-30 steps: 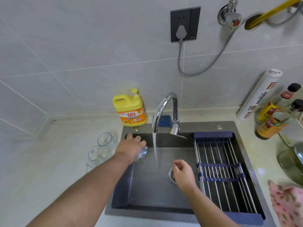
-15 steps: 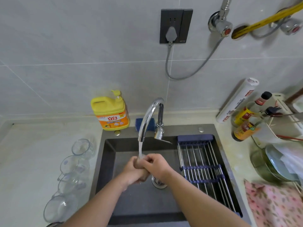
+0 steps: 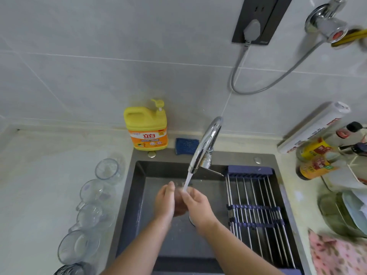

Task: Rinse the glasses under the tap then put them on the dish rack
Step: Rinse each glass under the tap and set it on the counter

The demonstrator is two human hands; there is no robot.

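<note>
Leftmost, on the pale tabletop point(image 3: 29, 175), a curved row of clear glasses point(image 3: 93, 193) with handles waits for its turn, just beside the edge of the sink point(image 3: 131, 205). Behind them, a yellow soap bottle point(image 3: 147, 128) stands against the wall tiles, with a blue sponge point(image 3: 186, 143) to its right.

Over the dark basin, the left hand point(image 3: 164, 201) cups one glass point(image 3: 180, 197) from the left side, its fingers point(image 3: 170, 188) curved round the wall. The glass is mostly hidden between the two hands and shows only as a pale blur. Water point(image 3: 186, 181) runs from the tap point(image 3: 206, 143) straight onto it. The right hand point(image 3: 196, 203) closes on the glass from the other side, fingers point(image 3: 188, 195) curled at or over the rim; whether they reach inside cannot be told.

Judging by its look, the glass is light, stiff and breakable, and wet it will be slippery. A knock against the steel spout or the basin wall could chip it. A safe hold would be round the body or by the handle, not by a pinch on the thin rim.

To the right, the dish rack point(image 3: 256, 211) of steel bars spans the sink and holds nothing yet, so the rinsing step is under way.
</note>
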